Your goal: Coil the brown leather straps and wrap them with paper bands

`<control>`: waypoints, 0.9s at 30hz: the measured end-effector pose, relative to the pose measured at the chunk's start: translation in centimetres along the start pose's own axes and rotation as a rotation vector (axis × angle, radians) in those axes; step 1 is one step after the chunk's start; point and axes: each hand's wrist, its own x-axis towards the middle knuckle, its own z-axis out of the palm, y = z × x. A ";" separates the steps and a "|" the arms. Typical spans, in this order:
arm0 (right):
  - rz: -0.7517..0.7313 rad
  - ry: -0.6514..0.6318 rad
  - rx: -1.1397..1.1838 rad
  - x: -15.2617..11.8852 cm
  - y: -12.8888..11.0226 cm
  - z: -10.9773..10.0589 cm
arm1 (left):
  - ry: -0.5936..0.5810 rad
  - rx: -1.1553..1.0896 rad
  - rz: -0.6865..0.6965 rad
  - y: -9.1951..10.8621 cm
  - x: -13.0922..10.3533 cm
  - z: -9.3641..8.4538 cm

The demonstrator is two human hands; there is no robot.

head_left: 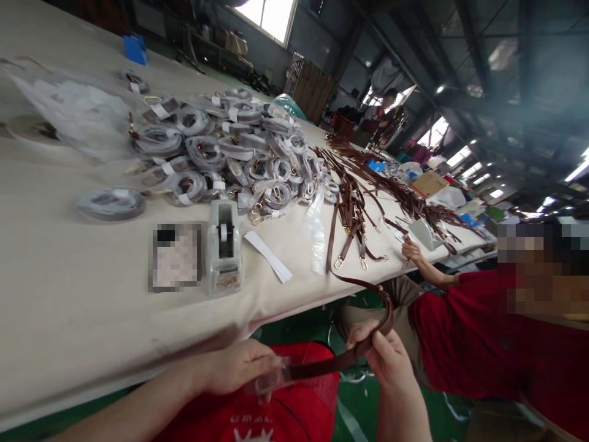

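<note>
The pale table (83, 301) spans the scene from the left and runs far back to the right. On the right sits a co-worker (460, 331) in a red top, one hand (411, 252) over the table's edge beside a grey object (426, 234). Across the middle lies a heap of wrapped coils (239, 144), many with white bands; to its right, brown straps (352, 205) stretch away in a long, tangled row. Left of the heap is crumpled plastic (83, 113). Nearest the wearer is the strap (322, 367), off the table above the lap: from the hands it bends upward on the right and runs over the table's edge towards the brown straps. The right hand (386, 356) is clamped on it just below that bend, thumb on top. The left hand (242, 368) pinches a clear sleeve (280, 376) around the strap's other end. On the table before the wearer stand a tape dispenser (224, 255) and, just left of it, a pixelated rectangle (175, 261). A single coil (111, 204) lies farther left. Right of the dispenser are white slips (268, 256), and at the brown straps' near ends, gold clips (339, 263).
</note>
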 end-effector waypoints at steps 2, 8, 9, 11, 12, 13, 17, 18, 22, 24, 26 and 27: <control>0.019 -0.052 -0.047 0.3 0.4 0.7 | 0.020 0.018 0.001 0.3 0.2 0.1; -0.017 -0.126 -0.406 1.4 2.7 4.4 | 0.113 0.087 0.051 1.5 0.4 0.5; -0.021 -0.119 -0.464 1.4 3.2 4.9 | 0.122 0.088 0.054 1.6 0.4 0.6; -0.013 -0.105 -0.532 1.4 4.1 5.5 | 0.146 0.076 0.042 1.4 0.3 0.7; -0.004 -0.105 -0.541 1.3 4.5 5.6 | 0.160 0.072 0.036 1.3 0.3 0.7; 0.010 -0.107 -0.530 1.3 4.9 5.5 | 0.175 0.076 0.035 1.1 0.3 0.7; 0.137 -0.025 -0.210 1.7 6.4 4.2 | 0.211 0.131 0.047 0.3 0.0 0.5; 0.184 0.029 -0.071 1.9 6.7 3.7 | 0.212 0.138 0.033 0.2 -0.1 0.5; 0.267 0.229 0.274 2.8 7.3 2.5 | 0.210 0.161 -0.031 0.0 -0.2 0.5; 0.249 0.283 0.301 3.0 7.3 2.6 | 0.213 0.146 -0.037 0.0 0.0 0.6; 0.236 0.295 0.301 3.1 7.2 3.2 | 0.224 0.131 -0.024 0.1 0.3 0.7; 0.227 0.283 0.290 3.0 7.2 3.6 | 0.240 0.141 -0.012 0.1 0.5 0.7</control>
